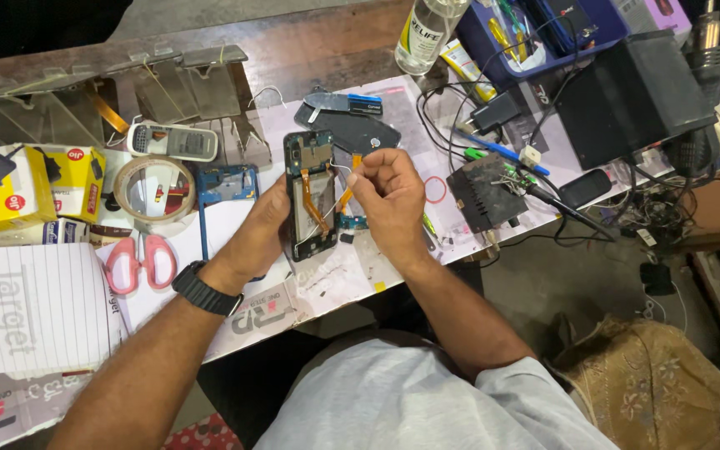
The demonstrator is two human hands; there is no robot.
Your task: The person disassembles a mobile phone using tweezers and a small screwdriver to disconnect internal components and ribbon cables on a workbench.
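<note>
An opened phone [311, 179] with its back off lies on the white bench mat, showing its circuit board and an orange flex cable. My left hand [262, 229], with a black watch on the wrist, holds the phone's left edge. My right hand [387, 196] is pinched on the end of the orange flex cable [348, 190] at the phone's right side. A dark phone back cover [352, 132] lies just behind the phone.
Pink-handled scissors [139, 261], a tape roll [154, 188], a blue phone frame [225, 185], an old keypad phone [173, 142] and yellow boxes [31, 185] lie left. A black power unit [635, 96], soldering stand [485, 193], cables, a blue tray [543, 37] and a bottle [425, 33] crowd the right.
</note>
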